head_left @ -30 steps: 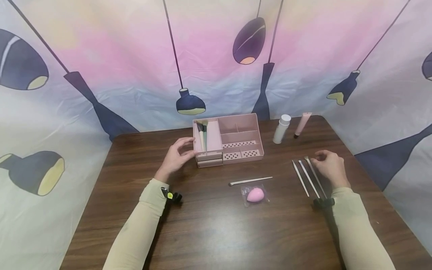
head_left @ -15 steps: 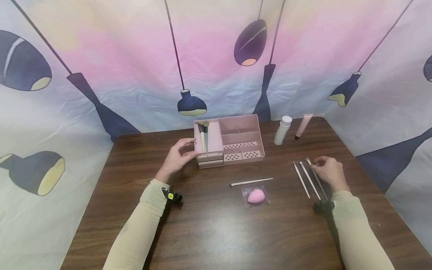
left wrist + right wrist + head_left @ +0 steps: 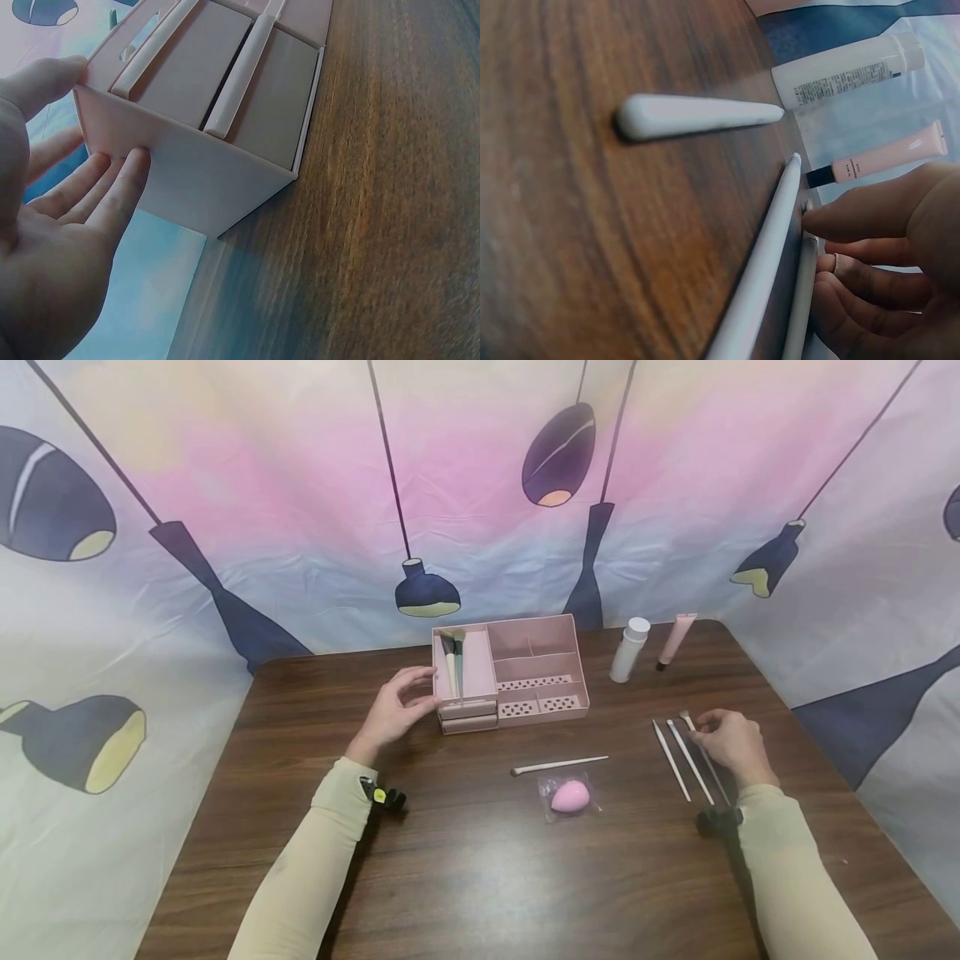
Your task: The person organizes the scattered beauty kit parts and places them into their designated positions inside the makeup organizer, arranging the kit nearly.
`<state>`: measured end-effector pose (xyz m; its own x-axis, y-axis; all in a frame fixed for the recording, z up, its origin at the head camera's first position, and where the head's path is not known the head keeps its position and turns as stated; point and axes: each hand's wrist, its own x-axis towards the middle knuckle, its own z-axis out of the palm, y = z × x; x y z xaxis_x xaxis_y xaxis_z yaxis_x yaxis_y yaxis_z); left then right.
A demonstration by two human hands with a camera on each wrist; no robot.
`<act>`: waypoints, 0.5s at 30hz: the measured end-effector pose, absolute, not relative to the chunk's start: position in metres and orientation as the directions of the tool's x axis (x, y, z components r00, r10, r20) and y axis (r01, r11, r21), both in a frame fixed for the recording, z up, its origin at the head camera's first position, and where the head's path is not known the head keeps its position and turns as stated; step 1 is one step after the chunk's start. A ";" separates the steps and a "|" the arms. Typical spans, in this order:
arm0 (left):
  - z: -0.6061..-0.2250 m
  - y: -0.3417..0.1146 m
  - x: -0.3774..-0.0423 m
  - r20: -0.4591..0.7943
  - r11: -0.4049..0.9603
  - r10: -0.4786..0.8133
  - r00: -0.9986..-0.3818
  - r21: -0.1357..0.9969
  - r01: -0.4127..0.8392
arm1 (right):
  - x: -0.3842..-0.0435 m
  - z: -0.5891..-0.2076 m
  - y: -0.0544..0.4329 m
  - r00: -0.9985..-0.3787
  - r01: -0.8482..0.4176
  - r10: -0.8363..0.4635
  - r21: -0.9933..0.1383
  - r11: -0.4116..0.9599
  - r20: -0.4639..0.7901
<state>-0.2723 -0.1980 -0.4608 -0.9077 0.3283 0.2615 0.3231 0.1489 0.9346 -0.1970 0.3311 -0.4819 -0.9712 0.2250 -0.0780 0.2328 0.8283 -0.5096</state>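
In the head view, my left hand is at the left side of a pink cosmetics organizer. The left wrist view shows the fingers extended against its side wall, the thumb at the front edge. Two makeup brushes lie on the organizer's upper left part. At the right, my right hand pinches the rightmost of three slim white makeup brushes near its bristle end; its handle shows in the right wrist view. The other two brushes lie parallel beside it.
A white bottle and a pink tube stand behind the brushes. Before the organizer lie another slim brush and a pink makeup sponge in clear wrapping. The brown table meets a patterned cloth backdrop.
My right hand has come slightly lower and closer to the rightmost brush, its fingertips now at the brush. The left hand keeps its place at the organizer.
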 end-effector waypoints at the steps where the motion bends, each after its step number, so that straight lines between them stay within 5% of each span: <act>1: -0.461 -0.198 -0.272 0.263 0.149 0.328 -0.907 0.934 0.324 | -0.197 -0.481 0.331 -0.970 0.238 0.226 -0.507 0.828 -0.086; 9: -0.438 -0.193 -0.259 0.221 0.154 0.340 -0.914 0.946 0.286 | -0.198 -0.480 0.331 -0.966 0.260 0.233 -0.490 0.832 -0.115; 15: -0.456 -0.197 -0.271 0.231 0.149 0.337 -0.913 0.944 0.294 | -0.197 -0.480 0.330 -0.965 0.262 0.237 -0.488 0.833 -0.114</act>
